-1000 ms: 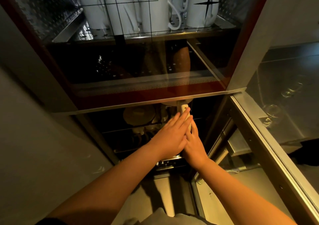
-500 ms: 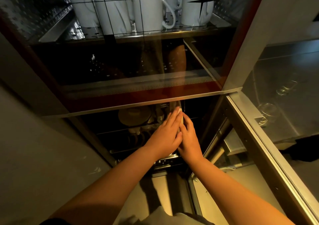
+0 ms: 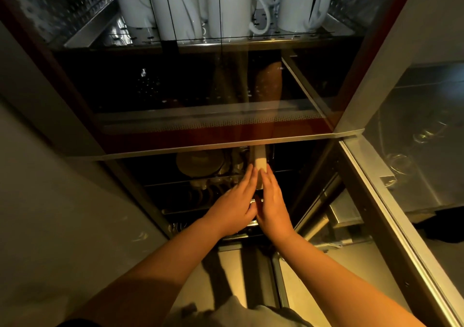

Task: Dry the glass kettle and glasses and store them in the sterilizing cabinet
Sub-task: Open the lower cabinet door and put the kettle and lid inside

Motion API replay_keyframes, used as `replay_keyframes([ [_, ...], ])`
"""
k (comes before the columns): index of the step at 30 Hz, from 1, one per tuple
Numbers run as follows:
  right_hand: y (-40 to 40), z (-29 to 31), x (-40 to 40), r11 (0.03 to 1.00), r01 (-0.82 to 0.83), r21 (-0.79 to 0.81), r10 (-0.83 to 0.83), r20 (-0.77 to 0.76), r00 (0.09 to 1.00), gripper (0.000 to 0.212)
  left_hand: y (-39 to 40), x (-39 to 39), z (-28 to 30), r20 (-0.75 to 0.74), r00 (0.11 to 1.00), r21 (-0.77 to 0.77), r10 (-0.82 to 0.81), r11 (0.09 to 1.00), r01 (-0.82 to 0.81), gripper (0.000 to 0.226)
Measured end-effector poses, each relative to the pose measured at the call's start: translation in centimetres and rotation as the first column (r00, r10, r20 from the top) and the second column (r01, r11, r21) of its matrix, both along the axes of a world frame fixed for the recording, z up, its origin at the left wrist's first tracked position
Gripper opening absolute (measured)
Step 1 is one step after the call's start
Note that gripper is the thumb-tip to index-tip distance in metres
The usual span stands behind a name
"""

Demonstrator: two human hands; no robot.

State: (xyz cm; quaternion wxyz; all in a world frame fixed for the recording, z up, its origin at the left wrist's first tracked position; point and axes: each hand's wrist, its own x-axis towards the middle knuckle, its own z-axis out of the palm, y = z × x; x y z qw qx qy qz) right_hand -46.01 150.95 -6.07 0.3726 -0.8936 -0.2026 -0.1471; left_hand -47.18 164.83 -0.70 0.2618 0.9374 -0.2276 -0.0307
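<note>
Both my hands reach into the dark lower compartment of the sterilizing cabinet [image 3: 140, 188]. Between them stands a white upright handle [image 3: 260, 162], which seems to belong to the glass kettle; the glass body is lost in the dark. My left hand [image 3: 236, 206] lies flat against the handle's left side. My right hand [image 3: 272, 201] presses against its right side. The fingers of both hands are stretched forward along the piece. No drinking glasses show inside the compartment.
Several white mugs [image 3: 180, 8] stand on the upper shelf behind a shut glass door, whose lower edge [image 3: 226, 147] hangs just above my fingertips. A round pale lid or dish [image 3: 199, 163] rests on the lower wire rack. The open lower door [image 3: 401, 201] stands at right, reflecting glasses.
My hands have pushed a little deeper into the lower compartment. My left hand has slid off the right one, so the white handle now shows between them.
</note>
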Motion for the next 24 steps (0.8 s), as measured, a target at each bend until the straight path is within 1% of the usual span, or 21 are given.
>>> replay_keyframes([
  [2, -0.4, -0.5, -0.3, 0.993, -0.02, -0.12, 0.023, 0.024, 0.999, 0.111, 0.0, -0.1, -0.3, 0.023, 1.0, 0.032, -0.003, 0.999, 0.003, 0.077],
  [3, -0.6, -0.7, -0.4, 0.988, -0.028, -0.154, 0.032, 0.024, 0.999, 0.117, 0.0, -0.1, -0.5, 0.028, 1.0, 0.048, -0.007, 0.999, 0.005, 0.077],
  [5, -0.8, -0.7, -0.8, 0.984, -0.064, -0.166, 0.064, -0.004, 0.998, 0.119, 0.1, -0.4, -0.9, 0.015, 1.0, 0.066, -0.012, 0.998, 0.011, 0.075],
  [8, -0.8, -0.5, -0.7, 0.989, -0.072, -0.129, 0.069, -0.029, 0.997, 0.112, -0.2, -0.4, -1.0, -0.039, 0.999, 0.035, -0.017, 0.999, 0.018, 0.076],
  [11, -0.8, -0.1, -0.3, 0.995, -0.057, -0.084, 0.053, -0.05, 0.997, 0.101, -0.5, 0.1, -0.8, -0.069, 0.997, 0.008, -0.025, 1.0, 0.025, 0.078],
  [14, -1.4, 0.2, -0.1, 0.991, -0.098, -0.093, 0.089, -0.099, 0.991, 0.1, -0.6, 0.5, -1.0, -0.067, 0.997, 0.055, -0.022, 0.998, 0.026, 0.079],
  [17, -1.7, 0.4, 0.1, 0.983, -0.119, -0.142, 0.102, -0.121, 0.987, 0.101, -0.5, 0.8, -1.4, -0.036, 0.999, 0.157, -0.01, 0.988, 0.015, 0.079],
  [19, -1.6, 0.7, 0.2, 0.986, -0.11, -0.121, 0.093, -0.136, 0.986, 0.099, -0.6, 1.2, -1.4, -0.039, 0.999, 0.204, -0.007, 0.979, 0.015, 0.078],
  [22, -1.0, 1.1, 0.8, 0.997, -0.057, -0.057, 0.046, -0.172, 0.984, 0.089, -1.1, 2.0, -1.1, -0.083, 0.997, 0.207, 0.005, 0.978, 0.013, 0.075],
  [24, -0.8, 1.4, 1.4, 0.997, -0.038, -0.074, 0.021, -0.223, 0.974, 0.083, -1.3, 2.7, -0.9, -0.108, 0.994, 0.203, 0.024, 0.979, -0.001, 0.072],
])
